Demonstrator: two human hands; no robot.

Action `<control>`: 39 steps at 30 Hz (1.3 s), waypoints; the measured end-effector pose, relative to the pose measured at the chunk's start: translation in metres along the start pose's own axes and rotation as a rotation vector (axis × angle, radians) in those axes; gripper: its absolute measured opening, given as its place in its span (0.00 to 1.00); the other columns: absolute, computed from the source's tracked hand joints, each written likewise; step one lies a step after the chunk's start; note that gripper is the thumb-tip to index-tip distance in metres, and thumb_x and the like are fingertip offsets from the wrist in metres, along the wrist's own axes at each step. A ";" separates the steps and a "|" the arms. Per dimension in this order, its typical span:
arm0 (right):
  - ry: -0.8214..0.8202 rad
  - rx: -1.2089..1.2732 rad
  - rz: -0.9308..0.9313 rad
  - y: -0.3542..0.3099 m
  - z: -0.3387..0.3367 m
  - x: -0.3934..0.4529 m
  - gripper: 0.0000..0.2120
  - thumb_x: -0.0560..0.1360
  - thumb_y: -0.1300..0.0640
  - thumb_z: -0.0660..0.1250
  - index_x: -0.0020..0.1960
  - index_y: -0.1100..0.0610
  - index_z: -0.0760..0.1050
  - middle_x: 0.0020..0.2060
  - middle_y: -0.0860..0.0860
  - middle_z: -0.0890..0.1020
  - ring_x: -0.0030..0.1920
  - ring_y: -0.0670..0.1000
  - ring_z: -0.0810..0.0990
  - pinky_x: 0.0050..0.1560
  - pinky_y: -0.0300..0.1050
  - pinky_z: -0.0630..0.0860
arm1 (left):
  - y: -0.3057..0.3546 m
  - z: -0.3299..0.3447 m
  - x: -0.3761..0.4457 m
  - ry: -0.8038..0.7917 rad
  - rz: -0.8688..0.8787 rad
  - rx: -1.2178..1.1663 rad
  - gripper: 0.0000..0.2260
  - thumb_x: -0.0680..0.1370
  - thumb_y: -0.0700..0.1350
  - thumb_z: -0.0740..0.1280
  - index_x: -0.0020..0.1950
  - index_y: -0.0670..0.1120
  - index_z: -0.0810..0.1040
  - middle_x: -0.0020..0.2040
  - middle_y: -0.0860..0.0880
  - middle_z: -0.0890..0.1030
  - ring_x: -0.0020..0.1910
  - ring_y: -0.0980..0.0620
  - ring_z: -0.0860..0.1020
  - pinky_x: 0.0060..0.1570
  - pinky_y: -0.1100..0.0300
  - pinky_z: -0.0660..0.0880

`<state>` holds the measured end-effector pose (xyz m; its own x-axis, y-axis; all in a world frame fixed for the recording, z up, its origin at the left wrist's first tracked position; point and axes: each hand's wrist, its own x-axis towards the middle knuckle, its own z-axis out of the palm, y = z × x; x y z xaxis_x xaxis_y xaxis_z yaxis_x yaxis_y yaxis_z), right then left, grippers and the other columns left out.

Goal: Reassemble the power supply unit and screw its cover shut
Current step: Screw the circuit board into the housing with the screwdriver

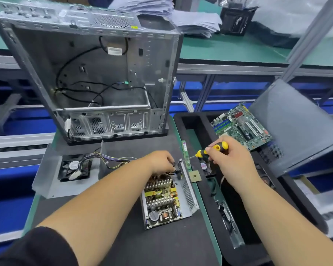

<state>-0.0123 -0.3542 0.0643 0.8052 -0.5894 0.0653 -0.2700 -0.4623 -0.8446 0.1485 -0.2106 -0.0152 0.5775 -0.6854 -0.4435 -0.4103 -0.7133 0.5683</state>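
Lying at far left, the cover with its fan is off and not yet fitted. My left hand pinches the wiring at the top corner of the open power supply, mid-mat, its board exposed. My right hand grips the screwdriver, tip at that corner's screw. Remaining, as I judge it: finish this fastener, seat the cover, drive its screws

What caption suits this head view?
Right hand drives a screwdriver into the open power supply; left hand steadies it.
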 end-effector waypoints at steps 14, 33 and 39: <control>-0.030 -0.017 -0.021 -0.005 -0.004 0.003 0.04 0.73 0.52 0.69 0.40 0.49 0.76 0.34 0.52 0.80 0.30 0.44 0.76 0.31 0.38 0.73 | 0.000 0.008 0.008 -0.069 -0.019 -0.078 0.11 0.76 0.54 0.71 0.52 0.50 0.76 0.43 0.51 0.77 0.35 0.54 0.71 0.35 0.60 0.67; -0.193 -0.439 -0.149 -0.005 0.032 0.000 0.08 0.72 0.52 0.68 0.41 0.53 0.71 0.33 0.51 0.77 0.37 0.55 0.75 0.37 0.50 0.75 | 0.007 0.013 0.015 -0.112 -0.050 0.130 0.16 0.81 0.51 0.62 0.61 0.41 0.79 0.59 0.43 0.80 0.59 0.43 0.76 0.59 0.53 0.71; -0.237 -0.521 -0.181 -0.002 0.043 0.001 0.09 0.73 0.51 0.68 0.41 0.52 0.69 0.33 0.50 0.76 0.36 0.51 0.74 0.34 0.45 0.71 | 0.006 0.015 0.015 -0.108 -0.031 0.167 0.16 0.81 0.51 0.62 0.61 0.42 0.79 0.58 0.43 0.80 0.58 0.43 0.76 0.57 0.53 0.72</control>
<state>0.0118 -0.3249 0.0431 0.9420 -0.3353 0.0128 -0.2931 -0.8408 -0.4552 0.1445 -0.2271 -0.0291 0.5161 -0.6678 -0.5363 -0.5099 -0.7427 0.4341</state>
